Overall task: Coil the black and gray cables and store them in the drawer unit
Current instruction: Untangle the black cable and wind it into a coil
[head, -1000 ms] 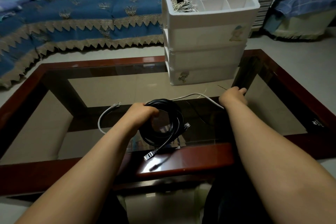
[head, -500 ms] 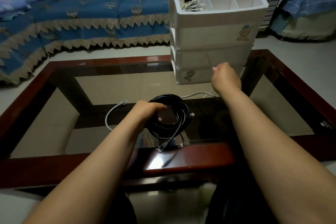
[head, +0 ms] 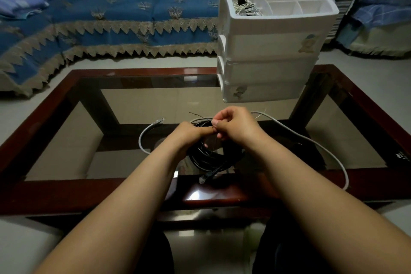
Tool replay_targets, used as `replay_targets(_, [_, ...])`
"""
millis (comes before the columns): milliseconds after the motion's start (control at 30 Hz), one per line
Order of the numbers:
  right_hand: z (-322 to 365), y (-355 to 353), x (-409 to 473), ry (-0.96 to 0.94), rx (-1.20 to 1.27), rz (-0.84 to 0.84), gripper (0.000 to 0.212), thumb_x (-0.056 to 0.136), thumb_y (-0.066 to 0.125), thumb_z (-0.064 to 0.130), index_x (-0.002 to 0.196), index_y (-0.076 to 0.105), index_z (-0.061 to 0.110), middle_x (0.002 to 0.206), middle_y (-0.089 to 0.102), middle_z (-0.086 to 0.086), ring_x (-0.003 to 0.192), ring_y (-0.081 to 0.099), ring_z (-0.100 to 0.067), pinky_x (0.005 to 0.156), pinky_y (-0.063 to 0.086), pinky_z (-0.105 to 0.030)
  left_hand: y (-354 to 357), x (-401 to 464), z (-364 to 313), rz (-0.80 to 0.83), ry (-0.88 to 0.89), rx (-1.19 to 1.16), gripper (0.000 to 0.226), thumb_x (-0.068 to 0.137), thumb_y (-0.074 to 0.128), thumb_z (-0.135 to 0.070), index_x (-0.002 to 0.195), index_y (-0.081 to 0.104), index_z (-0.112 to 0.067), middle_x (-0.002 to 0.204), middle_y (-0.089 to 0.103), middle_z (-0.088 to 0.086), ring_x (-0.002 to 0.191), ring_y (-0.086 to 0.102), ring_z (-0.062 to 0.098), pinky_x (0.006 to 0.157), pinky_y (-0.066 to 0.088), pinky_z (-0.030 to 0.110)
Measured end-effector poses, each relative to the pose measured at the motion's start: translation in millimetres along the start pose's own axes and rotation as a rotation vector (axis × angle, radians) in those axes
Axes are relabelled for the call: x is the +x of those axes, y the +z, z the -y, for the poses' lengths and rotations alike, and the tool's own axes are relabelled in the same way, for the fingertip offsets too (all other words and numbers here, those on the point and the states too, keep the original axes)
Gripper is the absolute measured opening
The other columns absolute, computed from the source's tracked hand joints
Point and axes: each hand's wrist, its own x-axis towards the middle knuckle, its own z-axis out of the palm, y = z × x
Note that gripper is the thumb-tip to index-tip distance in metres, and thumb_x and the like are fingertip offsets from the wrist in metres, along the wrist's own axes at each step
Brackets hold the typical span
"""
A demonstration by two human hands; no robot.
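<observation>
A coiled black cable hangs just above the glass table, its plug dangling toward the near edge. My left hand grips the coil at its top left. My right hand is beside it over the coil's top, fingers curled and pinching a thin dark wire tie. A loose gray cable lies on the glass, looping from left of the coil round to the right edge. The white drawer unit stands at the table's far right, drawers closed.
The unit's open top tray holds a bundle of light cables in its left compartment. The table has a dark red wooden frame. A blue-covered sofa runs behind the table.
My right hand came back from near the drawer unit to the top of the black coil, bringing the thin tie. My left hand kept holding the coil.
</observation>
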Motion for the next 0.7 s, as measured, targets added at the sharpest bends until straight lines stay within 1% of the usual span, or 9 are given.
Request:
replay_targets(100, [-0.9, -3.0, 1.9, 0.021, 0.081, -0.019, 0.014, 0.092, 0.058, 0.006, 0.08, 0.057, 0.012, 0.071, 0.063, -0.007, 0.053, 0.056, -0.01, 0.055, 0.051, -0.022, -2.5, -3.8, -1.5, 0.02, 0.04, -0.006, 0.045, 0.075, 0.08, -0.034, 0.095, 0.069, 0.005, 0.047, 0.062, -0.001, 0.04, 0.057, 0.009, 0.044, 0.043, 0.019])
replay_targets(167, [-2.0, -5.3, 3.4, 0.039, 0.123, -0.031, 0.015, 0.093, 0.055, 0.005, 0.08, 0.058, 0.012, 0.071, 0.062, -0.006, 0.055, 0.057, -0.01, 0.053, 0.051, -0.019, -2.5, -5.4, -1.5, 0.02, 0.063, -0.02, 0.043, 0.079, 0.075, -0.04, 0.094, 0.071, 0.0, 0.048, 0.063, -0.003, 0.039, 0.056, 0.006, 0.043, 0.042, 0.016])
replay_targets(333, [-4.0, -1.8, 0.1, -0.049, -0.001, -0.089, 0.015, 0.094, 0.056, 0.008, 0.081, 0.057, 0.017, 0.071, 0.062, -0.002, 0.059, 0.059, -0.01, 0.064, 0.053, -0.027, 2.2, -5.2, 0.8, 0.006, 0.096, -0.075, 0.042, 0.083, 0.068, -0.047, 0.09, 0.071, -0.005, 0.051, 0.064, -0.002, 0.041, 0.057, 0.007, 0.044, 0.042, 0.016])
replay_targets(367, [-3.7, -1.3, -1.2, -0.089, -0.042, -0.107, 0.015, 0.093, 0.057, 0.01, 0.081, 0.057, 0.019, 0.072, 0.062, -0.001, 0.06, 0.061, -0.011, 0.067, 0.053, -0.03, 2.5, -5.2, 0.7, 0.008, 0.104, -0.081, 0.041, 0.083, 0.068, -0.048, 0.085, 0.072, -0.007, 0.052, 0.065, -0.002, 0.045, 0.06, 0.008, 0.047, 0.044, 0.018])
replay_targets(433, [-3.1, -0.3, -4.2, -0.168, -0.1, -0.137, 0.02, 0.09, 0.062, 0.013, 0.079, 0.051, 0.025, 0.074, 0.062, -0.001, 0.063, 0.064, -0.014, 0.065, 0.054, -0.032, 2.7, -4.4, 0.2, 0.011, 0.114, -0.102, 0.042, 0.081, 0.07, -0.05, 0.084, 0.074, -0.008, 0.066, 0.073, 0.005, 0.063, 0.07, 0.017, 0.063, 0.051, 0.025])
replay_targets(500, [-3.0, 0.7, -5.7, -0.228, -0.179, -0.149, 0.028, 0.088, 0.065, 0.016, 0.077, 0.043, 0.029, 0.075, 0.061, 0.001, 0.066, 0.064, -0.015, 0.058, 0.048, -0.026, 2.8, -5.9, -0.7, 0.005, 0.111, -0.12, 0.041, 0.079, 0.07, -0.049, 0.086, 0.076, -0.009, 0.076, 0.075, 0.01, 0.073, 0.072, 0.022, 0.069, 0.051, 0.029])
replay_targets(567, [-0.8, 0.2, -7.1, -0.272, -0.257, -0.149, 0.029, 0.086, 0.067, 0.017, 0.078, 0.041, 0.029, 0.076, 0.061, 0.003, 0.069, 0.062, -0.014, 0.058, 0.042, -0.024, 2.8, -7.4, -1.8, -0.001, 0.12, -0.122, 0.035, 0.082, 0.068, -0.045, 0.082, 0.075, -0.011, 0.064, 0.072, 0.003, 0.062, 0.069, 0.015, 0.059, 0.048, 0.022])
replay_targets(633, [3.4, -3.0, -9.2, -0.29, -0.281, -0.118, 0.025, 0.084, 0.069, 0.018, 0.085, 0.045, 0.026, 0.077, 0.062, 0.002, 0.072, 0.06, -0.016, 0.062, 0.046, -0.028, 2.1, -11.1, -4.6, -0.006, 0.144, -0.089, 0.032, 0.086, 0.066, -0.043, 0.074, 0.071, -0.014, 0.049, 0.063, -0.005, 0.047, 0.06, 0.007, 0.046, 0.041, 0.016])
replay_targets(700, [7.7, -7.6, -11.6, -0.289, -0.337, -0.074, 0.025, 0.083, 0.069, 0.02, 0.091, 0.046, 0.025, 0.076, 0.061, 0.001, 0.073, 0.06, -0.018, 0.064, 0.047, -0.032, 2.0, -16.1, -8.1, 0.014, 0.182, -0.038, 0.032, 0.088, 0.064, -0.041, 0.069, 0.066, -0.014, 0.042, 0.057, -0.008, 0.039, 0.053, 0.004, 0.042, 0.037, 0.015])
